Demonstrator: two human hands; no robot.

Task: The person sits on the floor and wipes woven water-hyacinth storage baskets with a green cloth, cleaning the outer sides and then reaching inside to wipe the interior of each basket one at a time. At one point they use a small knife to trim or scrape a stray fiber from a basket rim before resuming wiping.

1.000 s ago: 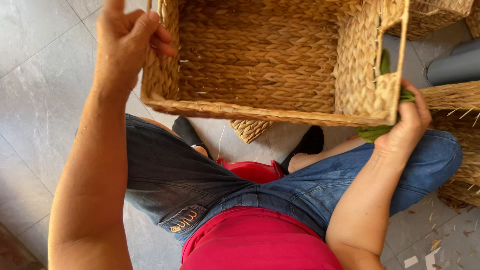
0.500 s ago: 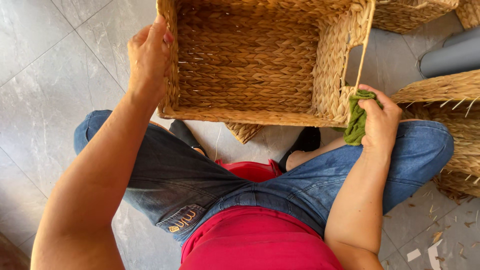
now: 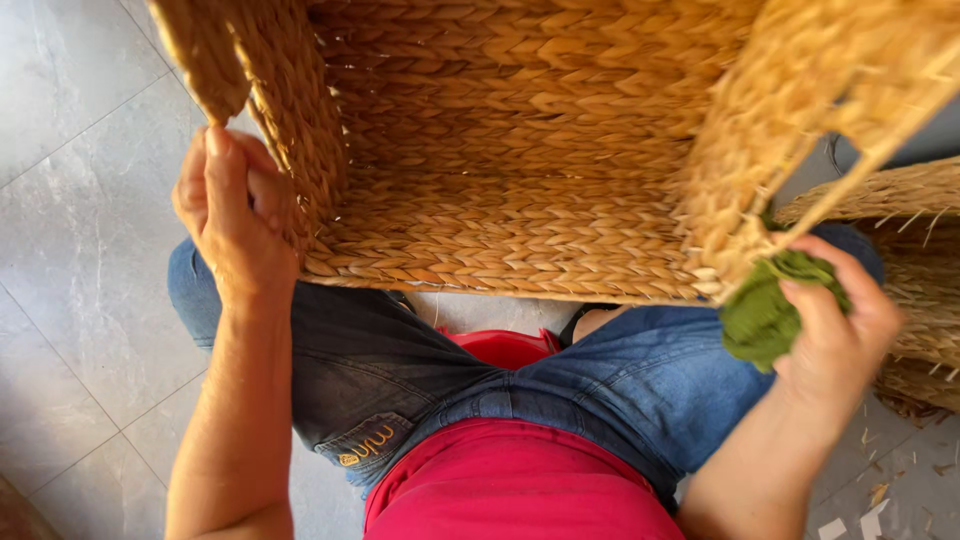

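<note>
A large woven straw basket [image 3: 520, 150] rests tilted over my knees, its open inside facing me. My left hand [image 3: 235, 215] grips the basket's left wall near the lower corner. My right hand [image 3: 835, 320] holds a bunched green cloth [image 3: 765, 310] pressed against the basket's lower right corner, just below a thin straw strand that runs up to the right.
I sit on a grey tiled floor [image 3: 70, 250] in blue jeans and a red top. More woven straw pieces [image 3: 915, 290] lie at the right. Straw scraps and paper bits [image 3: 870, 500] litter the floor at the lower right.
The basket has come closer and lower toward me. My left hand slid down its left wall. My right hand with the green cloth stayed at the right corner.
</note>
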